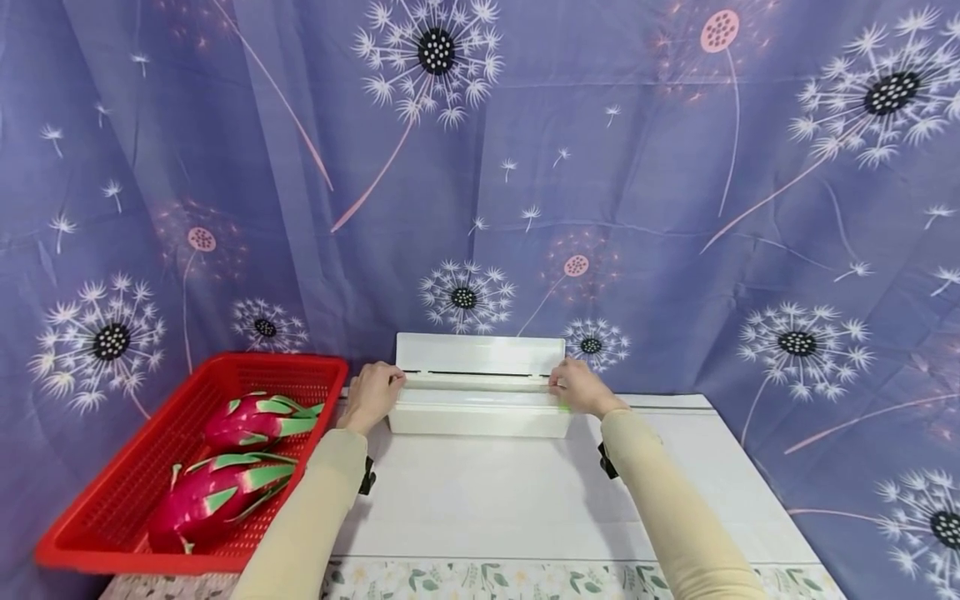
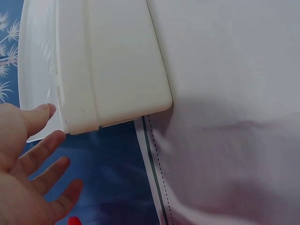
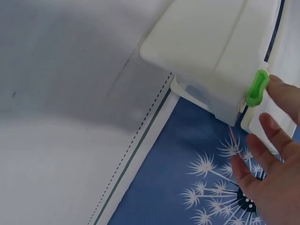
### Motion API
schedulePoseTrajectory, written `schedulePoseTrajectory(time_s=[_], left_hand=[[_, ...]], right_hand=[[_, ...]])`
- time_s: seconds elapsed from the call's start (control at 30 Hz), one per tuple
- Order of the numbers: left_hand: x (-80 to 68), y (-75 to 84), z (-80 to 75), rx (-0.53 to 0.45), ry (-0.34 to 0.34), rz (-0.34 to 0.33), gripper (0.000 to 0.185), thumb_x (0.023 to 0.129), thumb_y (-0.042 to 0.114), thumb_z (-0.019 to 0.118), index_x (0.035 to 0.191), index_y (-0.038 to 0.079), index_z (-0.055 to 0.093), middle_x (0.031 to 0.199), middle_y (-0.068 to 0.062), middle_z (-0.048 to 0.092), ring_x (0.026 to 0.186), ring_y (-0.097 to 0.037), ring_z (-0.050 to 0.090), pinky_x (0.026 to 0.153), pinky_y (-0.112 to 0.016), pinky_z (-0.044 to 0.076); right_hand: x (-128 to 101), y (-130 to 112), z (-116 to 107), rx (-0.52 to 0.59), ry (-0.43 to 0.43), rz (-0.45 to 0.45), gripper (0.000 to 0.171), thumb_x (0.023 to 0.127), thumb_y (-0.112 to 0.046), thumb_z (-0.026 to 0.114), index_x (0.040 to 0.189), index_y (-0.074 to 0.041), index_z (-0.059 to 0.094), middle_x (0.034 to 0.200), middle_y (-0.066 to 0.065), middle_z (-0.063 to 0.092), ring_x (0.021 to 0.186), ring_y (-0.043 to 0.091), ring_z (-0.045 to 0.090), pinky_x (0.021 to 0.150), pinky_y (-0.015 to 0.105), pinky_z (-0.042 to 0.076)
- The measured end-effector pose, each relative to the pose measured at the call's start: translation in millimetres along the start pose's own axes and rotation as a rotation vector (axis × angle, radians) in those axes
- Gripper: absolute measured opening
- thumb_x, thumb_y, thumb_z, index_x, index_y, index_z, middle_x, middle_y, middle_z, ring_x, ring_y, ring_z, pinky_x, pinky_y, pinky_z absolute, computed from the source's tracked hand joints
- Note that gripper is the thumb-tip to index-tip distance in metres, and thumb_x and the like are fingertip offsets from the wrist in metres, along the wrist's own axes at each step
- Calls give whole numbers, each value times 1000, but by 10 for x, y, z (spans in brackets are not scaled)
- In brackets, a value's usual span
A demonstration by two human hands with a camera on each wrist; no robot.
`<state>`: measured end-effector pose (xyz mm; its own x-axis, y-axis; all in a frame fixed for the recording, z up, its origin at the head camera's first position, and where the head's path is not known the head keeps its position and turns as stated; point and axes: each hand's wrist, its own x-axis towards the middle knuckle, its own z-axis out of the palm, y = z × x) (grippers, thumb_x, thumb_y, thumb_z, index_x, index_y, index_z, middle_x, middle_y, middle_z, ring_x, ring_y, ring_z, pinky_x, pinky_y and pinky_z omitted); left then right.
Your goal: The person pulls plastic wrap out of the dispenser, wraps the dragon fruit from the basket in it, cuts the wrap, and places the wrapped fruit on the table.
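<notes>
Left grip (image 1: 371, 397), white box (image 1: 480, 422) between, right grip (image 1: 583, 389)

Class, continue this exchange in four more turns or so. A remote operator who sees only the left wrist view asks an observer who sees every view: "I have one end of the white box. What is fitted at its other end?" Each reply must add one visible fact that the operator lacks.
Observer: A green tab sits at the right end of the white box.

Operator: And where is the right hand?

Observer: At that same end, with its thumb beside the tab.

Operator: What lies to the left of the box?

Observer: The head view shows a red basket holding two dragon fruits.
</notes>
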<state>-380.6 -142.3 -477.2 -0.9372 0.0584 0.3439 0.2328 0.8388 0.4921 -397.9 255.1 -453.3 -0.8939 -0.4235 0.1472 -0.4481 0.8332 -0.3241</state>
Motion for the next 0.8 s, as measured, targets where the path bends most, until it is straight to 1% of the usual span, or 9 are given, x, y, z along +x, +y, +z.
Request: schedulePoseTrajectory(time_s=[0.07, 0.17, 0.27, 0.4, 0.5, 0.6, 0.7, 0.8], left_hand=[[1, 8, -15, -2, -4, 2, 14, 95, 18, 64, 98, 13, 76, 104, -10, 67, 106, -33, 56, 84, -53, 43], [7, 12, -23, 0, -9, 5, 14, 95, 18, 64, 98, 13, 76, 106, -11, 66, 106, -34, 56, 84, -53, 43], [10, 23, -52, -11, -6, 6, 13, 95, 18, 64, 99, 13, 76, 107, -11, 66, 106, -34, 56, 85, -53, 42], [14, 57, -100, -30, -8, 1, 14, 94, 19, 66, 101, 13, 76, 108, -10, 66, 106, -32, 56, 89, -52, 42], [19, 78, -127, -28, -21, -9, 15, 94, 20, 66, 102, 14, 77, 110, -8, 67, 107, -31, 56, 91, -51, 42], [27, 93, -158, -27, -21, -7, 15, 94, 20, 66, 102, 14, 77, 111, -9, 67, 107, -32, 56, 91, -52, 43], [33, 109, -194, -37, -11, 2, 14, 93, 18, 67, 102, 13, 77, 112, -10, 67, 108, -34, 56, 91, -53, 42], [36, 131, -237, -46, 3, 5, 14, 93, 17, 67, 101, 12, 77, 112, -11, 67, 107, -35, 56, 91, -54, 42]], right_hand=[[7, 12, -17, 8, 7, -6, 7, 93, -12, 68, 86, -13, 69, 103, 8, 55, 105, 33, 49, 89, 51, 42], [20, 44, -49, 10, 14, -29, 6, 92, -14, 69, 87, -12, 70, 106, 10, 55, 105, 33, 48, 90, 51, 42], [32, 40, -91, 18, 20, -42, 6, 90, -16, 71, 89, -10, 72, 110, 12, 55, 108, 34, 48, 93, 55, 41], [28, 21, -141, 12, 38, -60, 6, 88, -15, 73, 92, -9, 73, 111, 13, 57, 111, 37, 48, 98, 59, 36], [12, 8, -171, -7, 57, -78, 7, 87, -14, 74, 91, -9, 74, 109, 13, 58, 110, 38, 49, 96, 61, 36], [3, -8, -203, -22, 68, -95, 6, 87, -14, 74, 91, -9, 74, 108, 14, 59, 109, 38, 49, 95, 61, 37], [3, -37, -259, -25, 67, -94, 5, 88, -13, 73, 91, -10, 74, 109, 14, 58, 110, 37, 49, 94, 59, 39], [8, -69, -328, -36, 69, -121, 3, 89, -11, 72, 91, -10, 74, 107, 12, 59, 107, 35, 50, 92, 57, 41]])
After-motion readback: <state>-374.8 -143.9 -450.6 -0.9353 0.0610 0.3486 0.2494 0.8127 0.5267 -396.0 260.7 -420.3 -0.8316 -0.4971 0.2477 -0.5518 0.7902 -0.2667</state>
